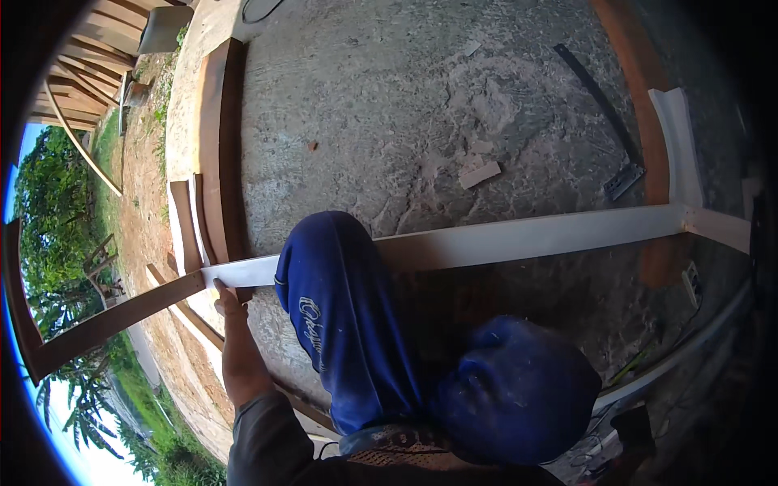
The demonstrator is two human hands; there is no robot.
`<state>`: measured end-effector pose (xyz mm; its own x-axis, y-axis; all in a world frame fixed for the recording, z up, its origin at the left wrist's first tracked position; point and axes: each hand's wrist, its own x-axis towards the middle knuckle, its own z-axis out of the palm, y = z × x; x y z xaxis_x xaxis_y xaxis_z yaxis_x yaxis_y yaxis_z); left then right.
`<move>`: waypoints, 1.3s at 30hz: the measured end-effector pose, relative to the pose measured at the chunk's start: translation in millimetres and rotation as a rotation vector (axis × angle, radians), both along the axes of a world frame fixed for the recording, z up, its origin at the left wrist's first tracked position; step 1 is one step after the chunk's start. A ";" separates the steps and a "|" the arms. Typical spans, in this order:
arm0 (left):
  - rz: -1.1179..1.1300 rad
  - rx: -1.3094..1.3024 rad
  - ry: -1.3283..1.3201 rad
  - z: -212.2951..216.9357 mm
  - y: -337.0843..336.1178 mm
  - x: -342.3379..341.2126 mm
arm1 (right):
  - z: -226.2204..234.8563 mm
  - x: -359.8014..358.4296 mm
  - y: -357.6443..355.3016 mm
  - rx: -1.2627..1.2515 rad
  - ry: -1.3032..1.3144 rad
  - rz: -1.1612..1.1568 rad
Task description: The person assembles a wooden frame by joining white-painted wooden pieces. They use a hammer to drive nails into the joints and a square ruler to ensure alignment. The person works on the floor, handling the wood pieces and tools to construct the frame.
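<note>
Left hand (229, 312) at my lower left, fingers curled on the near end of the white board (519, 239); its long axis runs rightward across my knee (336, 308). Right hand unseen, state unknown. Brown plank (113, 320) butts the board's left end. Concrete floor (389, 105) beyond; square (604, 105) far right.

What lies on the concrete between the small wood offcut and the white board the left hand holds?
In the head view, only bare, dusty concrete floor lies between the offcut and white board; left hand.

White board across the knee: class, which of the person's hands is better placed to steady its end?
Left, probably. The left hand already touches the white board at its left end; the right hand is not in view.
</note>
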<state>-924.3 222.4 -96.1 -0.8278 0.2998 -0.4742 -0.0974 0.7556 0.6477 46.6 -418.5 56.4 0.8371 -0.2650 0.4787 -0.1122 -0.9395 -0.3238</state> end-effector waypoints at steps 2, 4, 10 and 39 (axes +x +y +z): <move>-0.042 0.054 -0.081 -6.1 0.3 -9.6 | 35.8 -17.3 17.1 0.020 -0.063 0.010; -0.088 0.123 -0.176 -8.9 -0.4 -13.1 | 64.2 -33.3 42.5 0.046 -0.118 0.032; -0.061 0.107 -0.007 -3.8 -0.9 2.6 | 109.1 -63.8 134.0 0.053 -0.174 0.237; 0.079 0.338 0.162 -7.2 3.1 28.3 | -35.6 -362.8 712.4 -0.343 0.662 2.205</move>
